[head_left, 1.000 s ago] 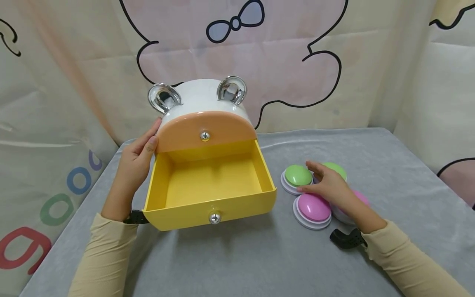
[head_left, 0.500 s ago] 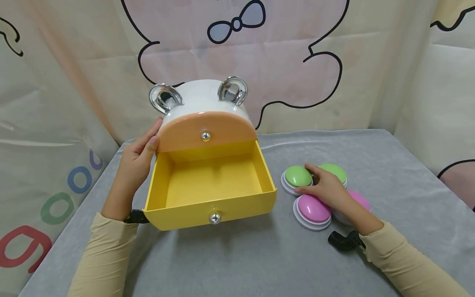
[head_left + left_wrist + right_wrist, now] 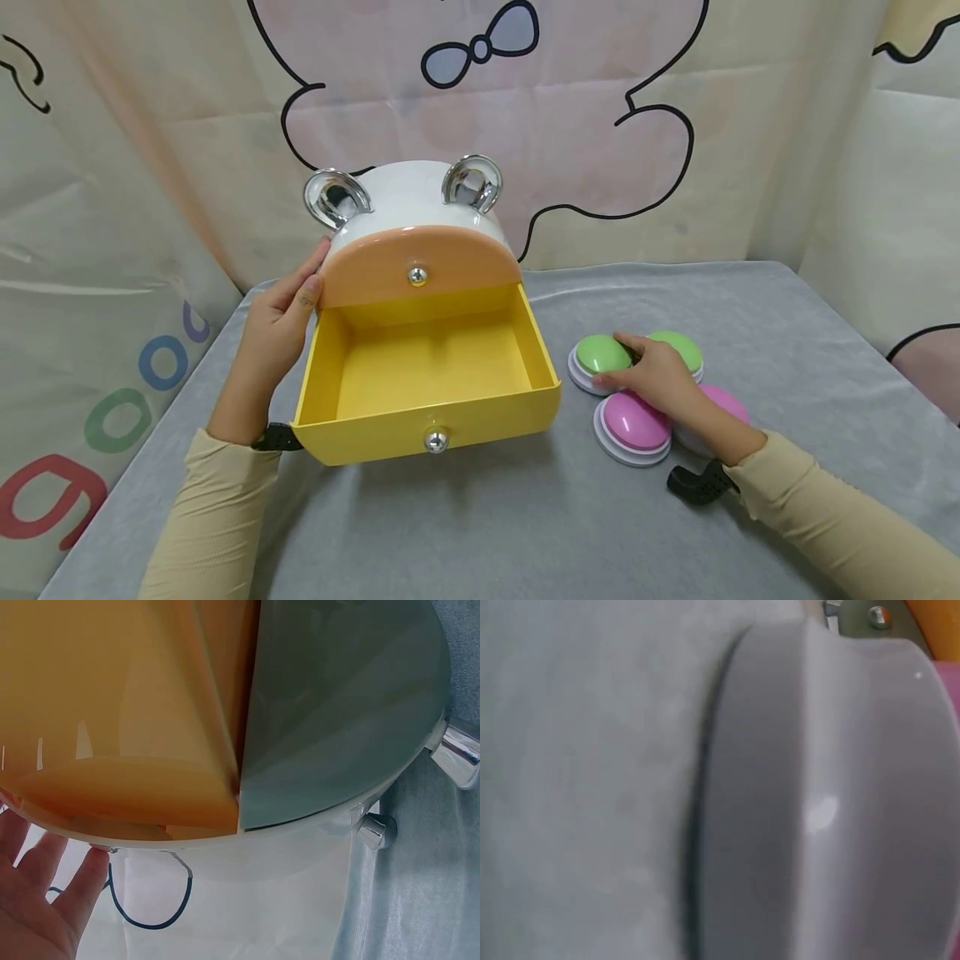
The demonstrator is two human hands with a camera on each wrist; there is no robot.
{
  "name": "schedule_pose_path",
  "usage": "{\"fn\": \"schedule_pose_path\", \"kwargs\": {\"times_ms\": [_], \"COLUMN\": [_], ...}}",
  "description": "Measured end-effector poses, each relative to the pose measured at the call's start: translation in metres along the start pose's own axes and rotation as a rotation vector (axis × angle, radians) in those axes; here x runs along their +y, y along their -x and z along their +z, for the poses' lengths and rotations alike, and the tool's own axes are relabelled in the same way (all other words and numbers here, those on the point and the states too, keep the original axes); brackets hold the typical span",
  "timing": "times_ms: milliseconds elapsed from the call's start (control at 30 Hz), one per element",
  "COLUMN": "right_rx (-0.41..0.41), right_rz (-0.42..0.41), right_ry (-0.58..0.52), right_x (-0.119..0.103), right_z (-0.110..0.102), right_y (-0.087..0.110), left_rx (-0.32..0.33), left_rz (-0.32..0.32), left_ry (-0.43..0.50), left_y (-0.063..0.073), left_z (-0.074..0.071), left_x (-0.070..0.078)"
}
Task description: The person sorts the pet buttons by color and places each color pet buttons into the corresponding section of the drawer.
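Note:
A white rounded drawer box [image 3: 408,192] with two chrome ears stands left of centre in the head view. Its orange upper drawer [image 3: 420,250] is closed, and the yellow lower drawer [image 3: 427,358] is pulled out with nothing inside. My left hand [image 3: 273,333] grips the box's left side, thumb at the front edge. My right hand [image 3: 663,375] pinches a green push button [image 3: 602,354] on a white base, thumb in front and a finger behind. Beside it sit a pink button [image 3: 635,421], another green one [image 3: 681,346] and a second pink one [image 3: 726,404], partly hidden under the hand.
A grey cloth [image 3: 480,533] covers the table. Printed curtains [image 3: 585,150] hang close behind it and at both sides. The yellow drawer's chrome knob [image 3: 436,441] juts towards me. A black wrist strap [image 3: 699,485] hangs under my right wrist.
My right hand has moved slightly left and its thumb and finger have closed in around the near-left green button. The left hand and the drawer box stay where they were.

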State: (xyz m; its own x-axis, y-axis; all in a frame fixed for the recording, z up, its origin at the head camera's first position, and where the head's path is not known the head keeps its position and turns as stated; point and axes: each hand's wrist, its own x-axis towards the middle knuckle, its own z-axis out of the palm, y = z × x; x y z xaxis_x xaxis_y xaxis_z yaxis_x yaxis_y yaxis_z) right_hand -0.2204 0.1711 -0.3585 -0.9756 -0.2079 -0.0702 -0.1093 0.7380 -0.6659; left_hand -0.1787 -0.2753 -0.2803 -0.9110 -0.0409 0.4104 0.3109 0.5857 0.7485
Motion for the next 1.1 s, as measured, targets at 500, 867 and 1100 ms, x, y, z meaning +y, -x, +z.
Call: {"fn": "schedule_pose_path", "kwargs": {"times_ms": [500, 867, 1100], "right_rx": [0.068, 0.023, -0.021], "right_rz": [-0.05, -0.112, -0.233], "right_ry": [-0.119, -0.243, -0.283], "right_x": [-0.067, -0.125, -0.146], "right_z": [-0.05, -0.061, -0.05], "right_y": [0.021, 0.042, 0.048], "left_rx": [-0.008, -0.002, -0.001], "left_rz": [-0.018, -0.023, -0.02], "left_ry": [-0.005, -0.005, 0.003], "left_y": [0.0, 0.001, 0.001], "left_z": [0.0, -0.001, -0.001], "left_x": [-0.001, 0.0, 0.001]}}
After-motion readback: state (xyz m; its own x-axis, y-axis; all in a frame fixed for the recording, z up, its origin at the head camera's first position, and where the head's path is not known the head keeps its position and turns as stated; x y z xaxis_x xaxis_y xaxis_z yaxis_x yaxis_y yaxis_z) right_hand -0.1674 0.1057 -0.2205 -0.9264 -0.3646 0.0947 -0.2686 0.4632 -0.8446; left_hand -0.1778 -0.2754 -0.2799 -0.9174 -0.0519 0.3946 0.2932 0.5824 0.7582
